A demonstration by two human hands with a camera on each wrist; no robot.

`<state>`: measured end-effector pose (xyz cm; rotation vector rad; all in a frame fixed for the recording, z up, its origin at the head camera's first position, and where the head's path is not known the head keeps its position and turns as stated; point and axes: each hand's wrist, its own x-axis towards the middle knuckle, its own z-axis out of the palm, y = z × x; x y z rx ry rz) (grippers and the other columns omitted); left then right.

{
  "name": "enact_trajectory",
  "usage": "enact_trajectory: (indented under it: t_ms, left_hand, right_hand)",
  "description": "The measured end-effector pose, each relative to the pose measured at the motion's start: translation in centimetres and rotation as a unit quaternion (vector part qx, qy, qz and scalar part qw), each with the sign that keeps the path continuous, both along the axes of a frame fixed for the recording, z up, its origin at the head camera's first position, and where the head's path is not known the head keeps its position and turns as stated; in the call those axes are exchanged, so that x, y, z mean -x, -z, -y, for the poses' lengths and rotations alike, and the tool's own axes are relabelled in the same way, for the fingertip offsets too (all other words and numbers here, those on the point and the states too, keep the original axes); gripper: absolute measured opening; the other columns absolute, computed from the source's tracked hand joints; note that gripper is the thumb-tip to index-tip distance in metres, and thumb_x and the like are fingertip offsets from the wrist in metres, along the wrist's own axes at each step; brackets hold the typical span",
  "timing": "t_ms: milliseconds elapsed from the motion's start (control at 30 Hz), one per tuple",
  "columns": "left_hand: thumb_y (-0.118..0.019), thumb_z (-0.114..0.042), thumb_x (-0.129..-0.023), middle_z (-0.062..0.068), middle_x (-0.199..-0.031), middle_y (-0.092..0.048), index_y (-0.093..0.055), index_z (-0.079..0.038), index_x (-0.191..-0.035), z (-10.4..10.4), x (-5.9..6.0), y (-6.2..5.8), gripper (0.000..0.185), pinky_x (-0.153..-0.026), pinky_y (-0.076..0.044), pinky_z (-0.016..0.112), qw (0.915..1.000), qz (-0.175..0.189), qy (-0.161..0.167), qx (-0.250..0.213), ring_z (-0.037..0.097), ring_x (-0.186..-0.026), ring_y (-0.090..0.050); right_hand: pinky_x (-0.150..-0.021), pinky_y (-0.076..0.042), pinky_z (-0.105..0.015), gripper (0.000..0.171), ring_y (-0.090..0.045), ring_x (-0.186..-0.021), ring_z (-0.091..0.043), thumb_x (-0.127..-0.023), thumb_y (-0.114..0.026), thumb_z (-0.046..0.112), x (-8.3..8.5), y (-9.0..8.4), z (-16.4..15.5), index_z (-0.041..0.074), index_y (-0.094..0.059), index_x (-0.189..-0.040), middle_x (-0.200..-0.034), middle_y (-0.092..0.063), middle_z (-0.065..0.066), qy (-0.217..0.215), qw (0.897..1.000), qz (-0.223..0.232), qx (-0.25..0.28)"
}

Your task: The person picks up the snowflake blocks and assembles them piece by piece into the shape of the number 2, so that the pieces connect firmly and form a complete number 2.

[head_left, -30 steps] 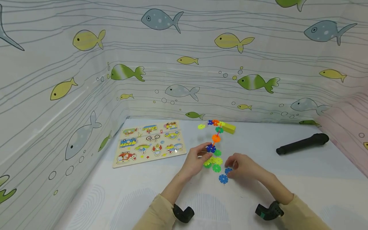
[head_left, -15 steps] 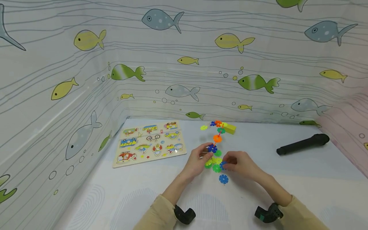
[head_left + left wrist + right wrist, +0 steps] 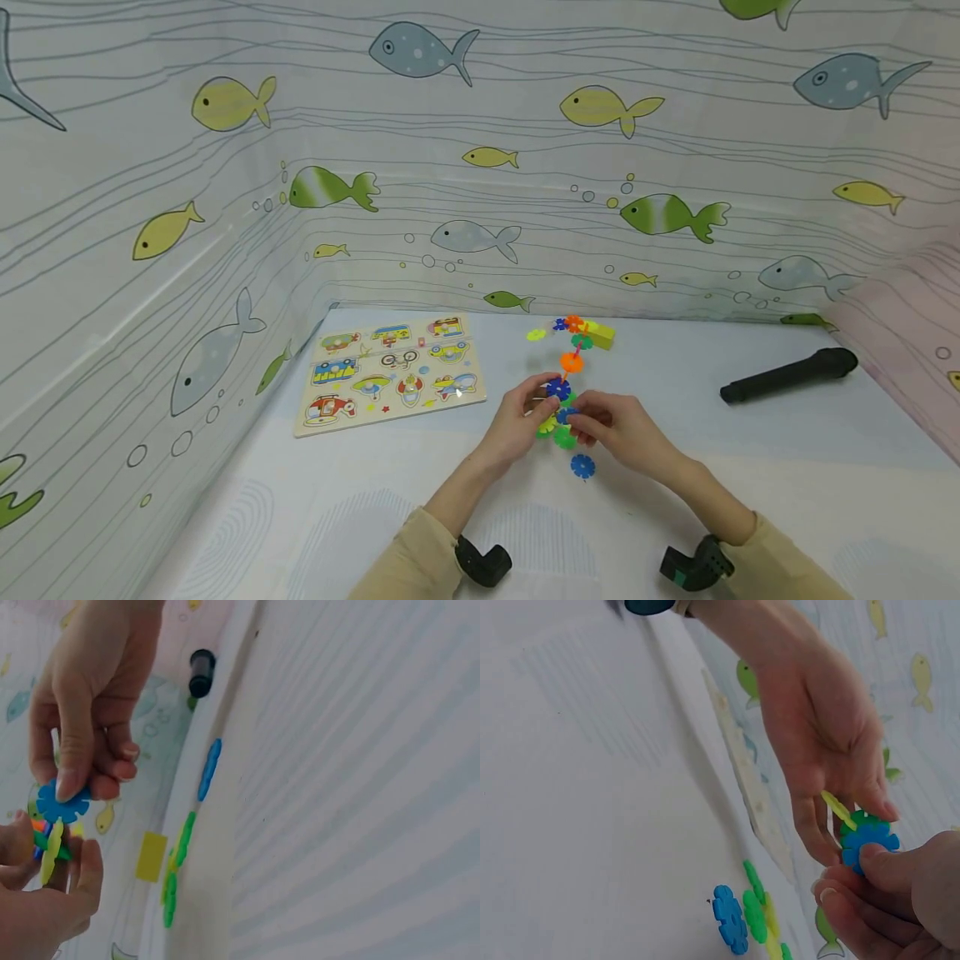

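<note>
Now right hand (image 3: 611, 429) pinches a blue snowflake disc (image 3: 58, 804) edge-on just right of the chain of discs (image 3: 564, 392), which left hand (image 3: 517, 417) grips near its lower end above the table (image 3: 375, 500).

R hand (image 3: 90, 697) comes in from top left, thumb & fingers pinching a blue snowflake disc (image 3: 60, 804) by its rim. L hand (image 3: 45, 900) sits at bottom left, fingers curled round a small cluster of joined discs (image 3: 46, 844): yellow-green edge-on, w/ orange & green bits behind. Blue disc touches the cluster's top. On the table (image 3: 337, 787), seen edge-on: one blue disc (image 3: 209, 769) near the edge, a row of green & yellow discs (image 3: 176, 874) just below it. Yellow block (image 3: 151, 856) beside that row. Black cylinder (image 3: 199, 673) at table's far end. Fish-print wall (image 3: 154, 727) behind.
</note>
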<state>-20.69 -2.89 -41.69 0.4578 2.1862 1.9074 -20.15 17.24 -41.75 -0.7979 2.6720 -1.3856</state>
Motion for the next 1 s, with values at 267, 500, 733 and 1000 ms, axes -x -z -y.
enact_trajectory:
  t_ms: [267,500,733,1000]
  left_hand:
    - [-0.047,-0.016,-0.106,0.011,-0.128,-0.057,-0.049,-0.014,-0.146,-0.1,-0.1,0.1,0.040,-0.099,-0.052,0.033,0.9999,0.008,0.005,-0.008,0.028,-0.119,-0.057]
    - [-0.047,-0.016,-0.107,0.012,-0.125,-0.056,-0.048,-0.010,-0.146,-0.3,0.0,0.3,0.040,-0.096,-0.051,0.029,0.9998,0.014,0.005,-0.015,0.034,-0.120,-0.056]
    - [-0.046,-0.016,-0.107,0.010,-0.127,-0.056,-0.048,-0.009,-0.146,-0.4,0.0,0.5,0.039,-0.100,-0.052,0.035,0.9999,0.009,0.002,-0.010,0.022,-0.114,-0.055]
    - [-0.044,-0.015,-0.107,0.010,-0.130,-0.056,-0.048,-0.011,-0.145,-0.5,-0.2,0.3,0.038,-0.103,-0.049,0.036,0.9995,0.023,0.003,-0.021,0.021,-0.115,-0.054]
  right_hand:
    - [-0.066,-0.057,-0.021,0.013,-0.061,-0.067,-0.009,-0.091,-0.071,0.006,0.2,0.4,-0.1,0.005,-0.075,-0.104,-0.077,-0.069,-0.003,-0.001,0.998,-0.061,-0.010]
    - [-0.062,-0.054,-0.019,0.019,-0.055,-0.066,-0.002,-0.085,-0.075,0.000,0.0,0.7,0.3,0.007,-0.078,-0.103,-0.077,-0.066,0.002,0.013,0.990,-0.135,-0.040]
    - [-0.057,-0.048,-0.016,0.022,-0.048,-0.066,-0.002,-0.077,-0.081,-0.004,-0.4,0.9,1.0,0.004,-0.079,-0.097,-0.078,-0.061,0.005,0.031,0.965,-0.249,-0.080]
    - [-0.061,-0.051,-0.018,0.019,-0.054,-0.070,-0.002,-0.082,-0.078,-0.002,-0.2,1.4,0.8,0.007,-0.078,-0.098,-0.081,-0.064,0.006,0.026,0.978,-0.207,-0.020]
